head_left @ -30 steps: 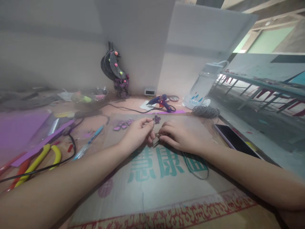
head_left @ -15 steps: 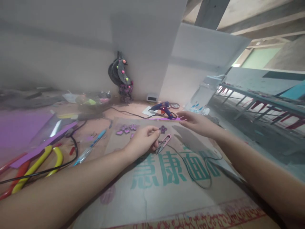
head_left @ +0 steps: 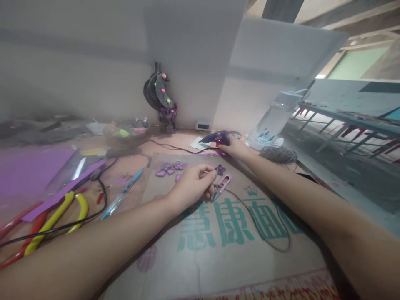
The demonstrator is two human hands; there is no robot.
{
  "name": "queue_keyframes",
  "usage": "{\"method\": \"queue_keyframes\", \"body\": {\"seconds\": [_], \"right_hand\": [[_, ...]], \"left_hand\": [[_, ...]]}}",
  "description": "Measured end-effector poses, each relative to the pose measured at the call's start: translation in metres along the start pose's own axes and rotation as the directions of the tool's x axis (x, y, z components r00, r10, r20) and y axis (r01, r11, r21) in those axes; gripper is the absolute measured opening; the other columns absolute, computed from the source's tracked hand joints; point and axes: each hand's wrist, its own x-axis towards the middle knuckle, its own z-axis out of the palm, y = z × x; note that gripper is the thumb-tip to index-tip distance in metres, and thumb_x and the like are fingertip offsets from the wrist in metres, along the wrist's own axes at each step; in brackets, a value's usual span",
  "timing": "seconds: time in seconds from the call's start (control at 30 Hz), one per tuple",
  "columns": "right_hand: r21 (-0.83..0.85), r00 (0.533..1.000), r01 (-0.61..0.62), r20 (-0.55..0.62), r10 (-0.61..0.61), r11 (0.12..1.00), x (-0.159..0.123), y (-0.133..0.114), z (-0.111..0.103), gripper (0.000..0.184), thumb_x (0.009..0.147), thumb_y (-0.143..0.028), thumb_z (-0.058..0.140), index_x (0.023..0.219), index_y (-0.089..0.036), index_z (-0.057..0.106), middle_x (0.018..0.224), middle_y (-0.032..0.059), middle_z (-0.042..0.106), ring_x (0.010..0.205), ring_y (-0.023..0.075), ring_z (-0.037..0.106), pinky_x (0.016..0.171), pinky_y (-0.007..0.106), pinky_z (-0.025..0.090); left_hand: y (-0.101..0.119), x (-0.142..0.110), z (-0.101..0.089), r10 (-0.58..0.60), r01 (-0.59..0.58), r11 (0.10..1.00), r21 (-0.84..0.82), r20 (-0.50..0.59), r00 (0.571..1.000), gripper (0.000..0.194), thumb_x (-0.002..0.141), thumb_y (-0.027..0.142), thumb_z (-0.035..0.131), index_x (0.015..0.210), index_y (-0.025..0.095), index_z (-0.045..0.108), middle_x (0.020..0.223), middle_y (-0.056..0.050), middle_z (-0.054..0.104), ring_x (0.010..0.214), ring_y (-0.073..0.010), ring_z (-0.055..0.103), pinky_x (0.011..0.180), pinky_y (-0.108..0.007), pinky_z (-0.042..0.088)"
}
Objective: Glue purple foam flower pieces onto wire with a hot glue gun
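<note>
The plastic glue gun (head_left: 214, 138) at the centre of the frame is dark blue with orange near its trigger. Below it, the small flower (head_left: 220, 169) is purple with dark edging, and the slim metal thread snips (head_left: 222, 186) have pink handles. Centre left, heart-shaped pieces (head_left: 161, 173) are purple, edged dark grey. The flat tan cardboard sheet (head_left: 237, 266) bears teal characters, a teal crown and a curling red pattern at bottom. Upper centre, the grey crescent ornament (head_left: 162, 94) is dotted orange, pink and yellow-green.

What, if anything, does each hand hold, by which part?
Left hand: the flower, apparently pinched at its edge. Right hand: on the glue gun, at its handle; grip unclear.
</note>
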Motion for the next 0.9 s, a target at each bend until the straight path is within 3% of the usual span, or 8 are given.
{"method": "queue_keyframes", "body": {"seconds": [0.1, 0.27, 0.37, 0.47, 0.57, 0.7, 0.9], "right_hand": [[0.056, 1.000, -0.016, -0.023, 0.017, 0.998, 0.000, -0.002, 0.002, 0.037, 0.077, -0.024, 0.065, 0.111, -0.011, 0.062, 0.101, 0.0140, 0.071, 0.091, 0.0269, 0.066, 0.083, 0.039, 0.051], [0.216, 0.998, -0.053, 0.031, 0.047, 0.975, -0.013, -0.002, -0.011, 0.022, 0.084, -0.032, 0.059, 0.093, -0.014, 0.064, 0.081, 0.0119, 0.073, 0.068, 0.0217, 0.069, 0.062, 0.032, 0.056], [0.346, 0.999, -0.029, 0.033, 0.019, 0.938, -0.037, -0.007, -0.026, 0.024, 0.086, -0.037, 0.058, 0.092, -0.015, 0.064, 0.092, 0.0123, 0.074, 0.069, 0.0187, 0.071, 0.064, 0.030, 0.057], [0.482, 0.998, -0.001, -0.055, 0.031, 0.876, -0.071, -0.015, -0.038, 0.019, 0.081, -0.032, 0.063, 0.090, -0.015, 0.067, 0.098, 0.0122, 0.073, 0.075, 0.0193, 0.071, 0.067, 0.030, 0.056], [0.462, 0.990, 0.034, -0.138, 0.034, 0.886, -0.107, -0.022, -0.044, 0.022, 0.081, -0.032, 0.064, 0.096, -0.017, 0.069, 0.097, 0.0110, 0.074, 0.080, 0.0215, 0.070, 0.066, 0.032, 0.056], [0.399, 0.985, 0.119, -0.159, -0.059, 0.909, -0.141, -0.022, -0.045, 0.020, 0.085, -0.038, 0.061, 0.090, -0.020, 0.068, 0.081, 0.0055, 0.072, 0.072, 0.0193, 0.068, 0.067, 0.033, 0.056], [0.137, 0.977, 0.206, -0.089, -0.195, 0.969, -0.156, -0.024, -0.046, 0.014, 0.086, -0.036, 0.059, 0.083, -0.022, 0.064, 0.077, 0.0034, 0.069, 0.070, 0.0202, 0.067, 0.068, 0.033, 0.054]], "left_hand": [[-0.002, 0.001, -0.001, 0.013, -0.013, 1.000, -0.009, 0.017, 1.000, 0.018, 0.089, 0.035, 0.054, 0.093, 0.018, 0.056, 0.053, 0.004, 0.057, 0.040, -0.0072, 0.050, 0.040, -0.015, 0.041], [-0.004, 0.001, -0.001, 0.018, -0.018, 1.000, -0.014, 0.009, 1.000, 0.020, 0.088, 0.037, 0.055, 0.094, 0.018, 0.058, 0.054, 0.004, 0.058, 0.040, -0.0077, 0.051, 0.041, -0.017, 0.045], [-0.004, 0.001, 0.000, 0.023, -0.023, 1.000, -0.004, -0.017, 1.000, 0.019, 0.088, 0.036, 0.055, 0.094, 0.018, 0.057, 0.054, 0.004, 0.058, 0.040, -0.0077, 0.051, 0.040, -0.017, 0.043], [-0.002, -0.001, 0.000, 0.044, -0.042, 0.998, 0.039, -0.047, 0.998, 0.018, 0.089, 0.035, 0.054, 0.092, 0.017, 0.058, 0.054, 0.003, 0.058, 0.040, -0.0079, 0.051, 0.040, -0.016, 0.042], [-0.001, -0.002, 0.001, 0.058, -0.052, 0.995, 0.082, -0.074, 0.996, 0.019, 0.089, 0.035, 0.054, 0.093, 0.017, 0.059, 0.052, 0.003, 0.057, 0.041, -0.0082, 0.051, 0.041, -0.016, 0.042], [0.001, -0.003, 0.002, 0.039, -0.027, 0.994, 0.109, -0.104, 0.994, 0.019, 0.089, 0.034, 0.053, 0.094, 0.017, 0.059, 0.051, 0.003, 0.056, 0.041, -0.0083, 0.051, 0.040, -0.016, 0.041], [0.000, -0.002, 0.000, 0.042, -0.031, 0.994, 0.106, -0.104, 0.994, 0.018, 0.088, 0.035, 0.055, 0.093, 0.017, 0.058, 0.055, 0.002, 0.059, 0.045, -0.0101, 0.054, 0.044, -0.019, 0.046]]}}
